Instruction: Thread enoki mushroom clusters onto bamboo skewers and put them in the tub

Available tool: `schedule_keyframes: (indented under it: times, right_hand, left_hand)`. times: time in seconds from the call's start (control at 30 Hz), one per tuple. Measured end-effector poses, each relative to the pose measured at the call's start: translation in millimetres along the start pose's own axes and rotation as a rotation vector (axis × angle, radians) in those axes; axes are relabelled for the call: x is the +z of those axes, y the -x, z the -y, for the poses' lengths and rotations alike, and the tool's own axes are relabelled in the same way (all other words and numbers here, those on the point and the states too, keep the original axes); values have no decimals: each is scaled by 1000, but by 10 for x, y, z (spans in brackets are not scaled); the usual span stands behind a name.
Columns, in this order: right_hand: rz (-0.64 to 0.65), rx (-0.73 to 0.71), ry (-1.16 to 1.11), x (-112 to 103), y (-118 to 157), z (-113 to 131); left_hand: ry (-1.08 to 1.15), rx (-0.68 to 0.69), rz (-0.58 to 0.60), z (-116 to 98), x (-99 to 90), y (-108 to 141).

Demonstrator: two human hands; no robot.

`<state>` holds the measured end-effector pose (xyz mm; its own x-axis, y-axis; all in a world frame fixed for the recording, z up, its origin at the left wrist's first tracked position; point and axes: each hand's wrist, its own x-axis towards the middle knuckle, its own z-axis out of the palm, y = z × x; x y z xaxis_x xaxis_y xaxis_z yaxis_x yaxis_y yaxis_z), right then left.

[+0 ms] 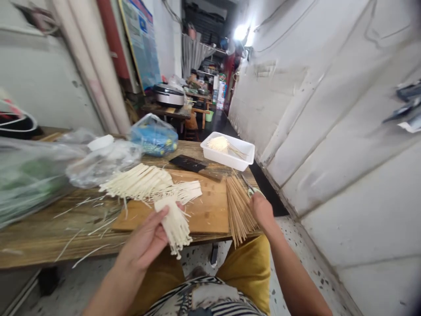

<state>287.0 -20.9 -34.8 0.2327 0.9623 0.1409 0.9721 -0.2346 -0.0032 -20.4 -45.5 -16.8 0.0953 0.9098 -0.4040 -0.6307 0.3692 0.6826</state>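
Where the board [210, 219] ends — bamboo skewers [240, 210].

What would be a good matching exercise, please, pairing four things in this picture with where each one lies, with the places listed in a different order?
Things:
1. Bunch of enoki mushrooms
2. Black-bladed cleaver
3. Bamboo skewers
4. White plastic tray

Places:
A. Along the far edge of the wooden cutting board
B. At the far end of the wooden table
C. In the person's left hand
D. Fanned out right of the board, ends past the table's near edge

Right pairs: 1-C, 2-A, 3-D, 4-B
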Motion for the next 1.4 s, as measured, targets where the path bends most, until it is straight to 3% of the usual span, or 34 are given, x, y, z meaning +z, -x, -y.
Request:
schedule_keyframes:
  times: [0.17, 0.27, 0.33, 0.63, 0.83, 1.0, 1.2, 1.4]
  right_hand:
    - [-26, -353, -234, -400, 441, 104]
    - [-78, -659, -471, -499, 706, 193]
    - [-121, -767, -513, -517, 811, 235]
    - [-59, -739, -435, -507, 841, 237]
    - [-52, -710, -408, -393, 832, 433]
    - [-120, -763, -251, -478, 856, 662]
    - [-311, -669, -225, -569, 852, 507]
    - [-304, -672, -167, -606, 860, 511]
  left_hand:
    - [46, 4, 88, 63, 9, -18]
    - [28, 18, 116, 65, -21, -17]
    - [3, 14, 118, 70, -47, -7]
    - [15, -20, 83, 33, -99, 12]
    - [-17, -26, 94, 175, 52, -6]
    - [-47, -77, 79, 299, 204, -11]
    - [-80, -106, 83, 232, 178, -30]
    - [-101, -143, 158, 256, 158, -61]
